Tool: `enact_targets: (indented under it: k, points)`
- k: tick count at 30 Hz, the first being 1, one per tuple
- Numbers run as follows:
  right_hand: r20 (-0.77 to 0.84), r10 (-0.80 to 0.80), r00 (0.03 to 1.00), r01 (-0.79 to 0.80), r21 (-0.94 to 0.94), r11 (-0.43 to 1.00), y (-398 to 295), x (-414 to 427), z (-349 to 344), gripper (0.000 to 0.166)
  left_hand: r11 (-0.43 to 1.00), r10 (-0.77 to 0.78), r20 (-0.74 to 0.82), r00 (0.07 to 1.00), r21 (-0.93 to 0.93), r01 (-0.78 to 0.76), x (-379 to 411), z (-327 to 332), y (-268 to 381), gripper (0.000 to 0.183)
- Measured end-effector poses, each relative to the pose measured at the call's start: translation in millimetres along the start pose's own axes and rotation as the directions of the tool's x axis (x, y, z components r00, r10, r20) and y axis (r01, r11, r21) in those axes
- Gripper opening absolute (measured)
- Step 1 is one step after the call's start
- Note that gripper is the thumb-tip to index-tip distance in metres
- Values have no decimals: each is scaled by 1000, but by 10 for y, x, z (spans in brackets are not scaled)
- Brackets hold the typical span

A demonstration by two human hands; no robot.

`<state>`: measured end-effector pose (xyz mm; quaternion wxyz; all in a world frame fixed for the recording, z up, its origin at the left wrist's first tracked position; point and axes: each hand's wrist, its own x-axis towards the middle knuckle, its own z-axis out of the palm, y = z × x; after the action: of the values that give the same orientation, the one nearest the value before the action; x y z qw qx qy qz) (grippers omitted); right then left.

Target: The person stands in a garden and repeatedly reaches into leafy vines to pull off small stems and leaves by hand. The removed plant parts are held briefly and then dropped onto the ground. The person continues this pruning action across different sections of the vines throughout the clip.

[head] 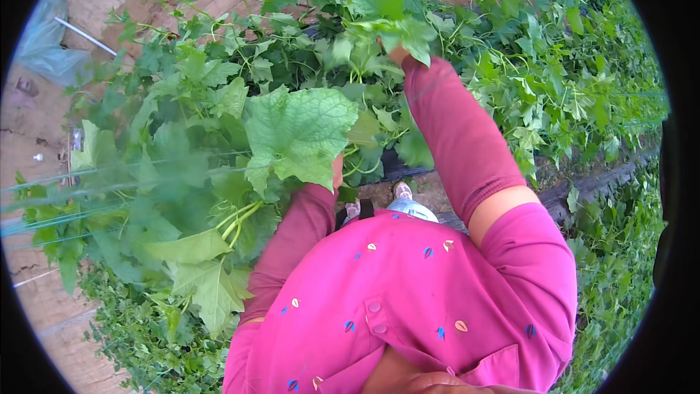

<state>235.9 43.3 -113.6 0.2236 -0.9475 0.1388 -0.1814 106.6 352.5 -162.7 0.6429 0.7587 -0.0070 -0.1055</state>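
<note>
Leafy vines with lobed green leaves [301, 126] surround both of my arms. My left hand [337, 171] shows only as a sliver at the edge of a broad leaf, which covers its fingers; what it holds is hidden. Farther out, my right hand [398, 53] reaches into the foliage, its fingers mostly behind blurred, bright green leaves [407, 33]. Whether it grips a stem cannot be made out. Pale green stems [238, 224] branch beside my left forearm.
Teal strings [65, 219] stretch across the left side, close to the leaves. A clear plastic bag [46, 44] and a white rod [85, 35] lie on bare soil at the upper left. Dark plastic sheeting [596, 183] edges a row on the right. My shoes [402, 190] stand on the soil below.
</note>
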Motion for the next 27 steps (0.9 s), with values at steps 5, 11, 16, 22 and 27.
enact_targets:
  k: [5,11,16,22,27]
  points:
    - [208,113,972,-193,415,889,152,-420,73,27,950,-92,257,962,-265,162,-24,289,710,32]
    - [174,125,977,-204,573,793,-356,-784,-810,25,936,115,334,936,-352,11,14,893,1631,25]
    - [-43,121,992,-90,436,895,-481,-1060,-1151,27,945,272,298,915,-264,-195,173,1319,1986,16]
    - [250,100,963,-269,915,302,-563,-1254,-1631,25,918,328,297,897,-323,-229,212,1245,2204,17]
    - [401,57,914,-390,909,-148,-438,-1348,-1694,21,945,234,279,931,-289,-151,103,1201,2232,25]
